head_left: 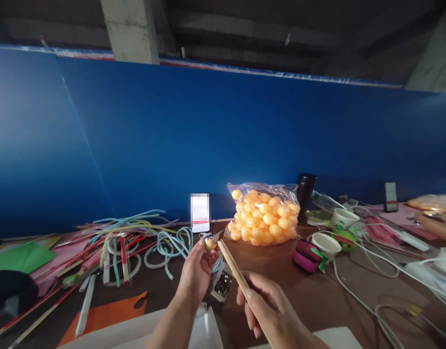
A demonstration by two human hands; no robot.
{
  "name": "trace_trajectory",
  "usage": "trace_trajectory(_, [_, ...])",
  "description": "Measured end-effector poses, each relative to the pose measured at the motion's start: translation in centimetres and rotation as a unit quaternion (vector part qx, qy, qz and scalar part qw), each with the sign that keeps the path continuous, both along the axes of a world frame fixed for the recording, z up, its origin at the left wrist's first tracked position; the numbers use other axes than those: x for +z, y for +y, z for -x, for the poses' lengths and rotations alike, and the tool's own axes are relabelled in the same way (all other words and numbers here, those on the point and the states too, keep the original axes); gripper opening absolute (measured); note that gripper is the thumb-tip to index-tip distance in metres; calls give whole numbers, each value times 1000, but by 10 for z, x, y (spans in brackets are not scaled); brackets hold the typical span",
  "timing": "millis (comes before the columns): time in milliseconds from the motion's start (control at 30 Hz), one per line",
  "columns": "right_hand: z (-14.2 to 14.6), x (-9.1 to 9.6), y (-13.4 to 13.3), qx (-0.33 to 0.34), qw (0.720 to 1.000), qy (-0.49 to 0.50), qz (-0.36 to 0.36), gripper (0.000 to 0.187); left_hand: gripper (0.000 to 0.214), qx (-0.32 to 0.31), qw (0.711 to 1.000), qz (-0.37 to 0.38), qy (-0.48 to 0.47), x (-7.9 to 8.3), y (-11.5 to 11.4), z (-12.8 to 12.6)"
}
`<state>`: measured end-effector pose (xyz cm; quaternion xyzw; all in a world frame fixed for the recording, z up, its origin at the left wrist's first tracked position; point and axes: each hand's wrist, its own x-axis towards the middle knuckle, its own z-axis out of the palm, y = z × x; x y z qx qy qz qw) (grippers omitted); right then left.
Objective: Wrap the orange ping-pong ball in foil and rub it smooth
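My left hand [197,269] is raised over the brown table [281,286], its fingers pinched on a small orange ball [210,242] with a shiny patch. My right hand [272,310] grips a thin wooden-handled tool [233,266] whose dark tip touches the ball. A clear bag of orange ping-pong balls [262,213] stands just beyond the hands. A small packet of dark metal bits [223,284] lies on the table under my hands.
Coloured tubes and sticks [132,242] sprawl at the left, with green and orange paper. A white card [200,212] leans on the blue wall. A pink pouch [308,255], paper cups, white cables and a black bottle [305,194] lie right. Another person's hand [436,225] rests far right.
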<state>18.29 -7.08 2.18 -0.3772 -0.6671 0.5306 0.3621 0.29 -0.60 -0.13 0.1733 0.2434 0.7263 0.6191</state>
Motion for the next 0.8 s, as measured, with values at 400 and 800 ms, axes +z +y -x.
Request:
trace_trajectory(400, [2, 1, -1, -19, 1000, 0, 10, 42, 7, 5, 1000, 8, 1, 1, 1, 0])
trace_trajectory(800, [3, 4, -3, -22, 1000, -4, -1, 43, 7, 17, 999, 27, -2, 4, 0, -1])
